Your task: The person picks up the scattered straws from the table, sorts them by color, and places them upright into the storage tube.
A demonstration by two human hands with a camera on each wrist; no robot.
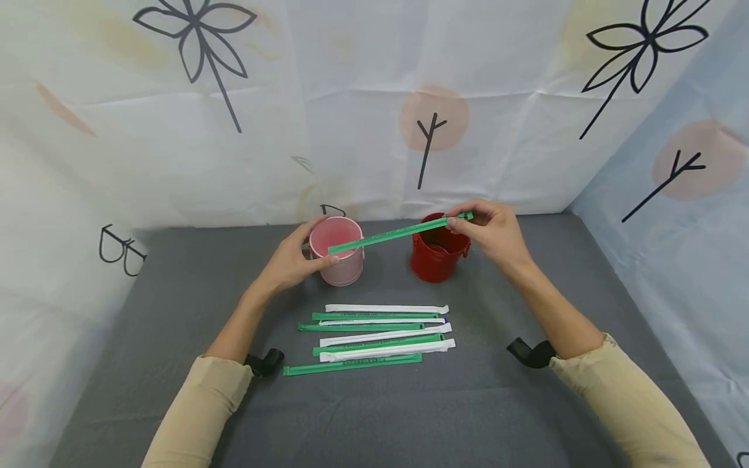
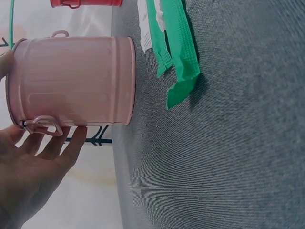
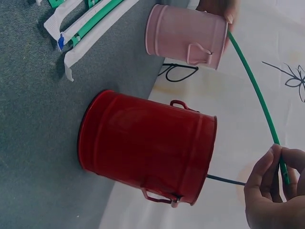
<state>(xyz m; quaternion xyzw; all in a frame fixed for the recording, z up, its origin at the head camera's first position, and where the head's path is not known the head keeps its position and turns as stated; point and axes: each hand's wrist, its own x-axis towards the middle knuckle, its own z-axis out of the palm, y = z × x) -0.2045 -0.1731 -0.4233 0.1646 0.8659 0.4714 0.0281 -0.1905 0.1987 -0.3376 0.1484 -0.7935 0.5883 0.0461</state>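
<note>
My left hand [image 1: 294,259] holds a small pink metal bucket [image 1: 341,268] standing on the cloth, its fingers behind the side and its thumb at the front rim. In the left wrist view, the fingers [image 2: 71,148] reach round by the bucket's handle loop. My right hand [image 1: 490,231] pinches one end of a green paper-wrapped straw [image 1: 400,233] above a red metal bucket [image 1: 432,263]. The straw slants leftward, and its far end lies over the pink bucket's mouth, close to my left thumb. A slight bow shows in the straw in the right wrist view.
Several wrapped straws, green [image 1: 351,368] and white [image 1: 386,309], lie in a loose row nearer to me on the grey cloth [image 1: 409,416]. A white patterned fabric backdrop [image 1: 363,130] rises right behind the buckets. Black straps [image 1: 531,353] hang at both wrists.
</note>
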